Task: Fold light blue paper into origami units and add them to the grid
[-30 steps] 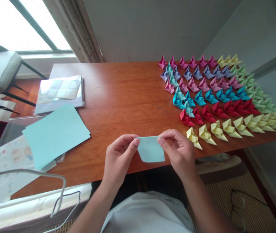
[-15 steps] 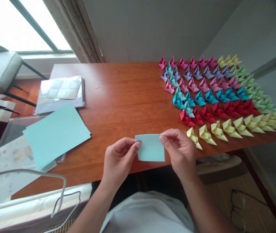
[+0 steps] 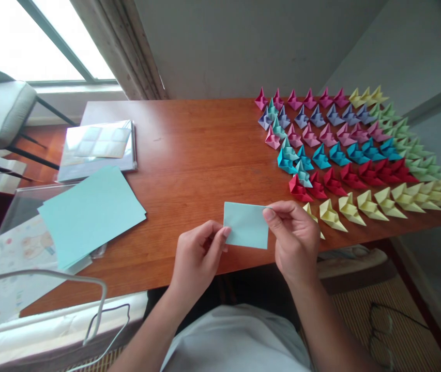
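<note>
The small pale blue-green paper is positioned between the two hands, over the near part of the counter. The left grip pinches the lower part of its left edge; the right grip pinches its upper right corner. Folded paper figures stand in rows to the right. Larger sheets of similar color lie to the left.

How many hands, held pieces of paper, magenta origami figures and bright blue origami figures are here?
Hands (left hand, right hand): 2
Held mint paper: 1
Magenta origami figures: 6
Bright blue origami figures: 7
Total: 16
</note>
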Demonstrator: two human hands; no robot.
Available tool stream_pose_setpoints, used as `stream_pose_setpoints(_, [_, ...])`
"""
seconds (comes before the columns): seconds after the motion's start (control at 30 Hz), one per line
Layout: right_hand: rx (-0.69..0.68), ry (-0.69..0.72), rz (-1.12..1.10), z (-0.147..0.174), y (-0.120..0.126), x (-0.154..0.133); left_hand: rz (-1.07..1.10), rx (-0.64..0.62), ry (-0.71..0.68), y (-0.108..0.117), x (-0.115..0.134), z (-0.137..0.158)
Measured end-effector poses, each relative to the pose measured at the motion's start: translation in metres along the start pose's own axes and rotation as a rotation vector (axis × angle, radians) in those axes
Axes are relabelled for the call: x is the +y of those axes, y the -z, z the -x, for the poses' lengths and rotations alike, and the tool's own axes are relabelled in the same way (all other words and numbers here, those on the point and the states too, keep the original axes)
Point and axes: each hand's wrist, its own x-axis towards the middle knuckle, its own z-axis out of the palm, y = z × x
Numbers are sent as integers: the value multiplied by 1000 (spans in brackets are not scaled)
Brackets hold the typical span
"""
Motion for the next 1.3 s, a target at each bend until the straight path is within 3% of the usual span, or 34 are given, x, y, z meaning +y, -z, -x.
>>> stream_pose_setpoints(0.2, [20,-29,16,0,0,0,-197,-15,-92,-2,-4,-1])
stream_pose_setpoints(0.43, [-41,-97,-18,-4,4,4,-235,34,-148,10,-5,-2])
stream_pose_setpoints(0.63, [-220,-164,36,-2,7,5,-9,52,-134,24,-8,-8])
stream_pose_setpoints(0.77, [-302,-204,27,-2,8,5,123,-21,-96,22,-13,-10])
stream_pose_setpoints(0.97, [-402,-346,-98,-4,15,5,385,-29,-5,19,-12,-9])
stream_pose_setpoints(1.3, [-447,-336,-119,-5,17,2,429,-50,0,21,-12,-8])
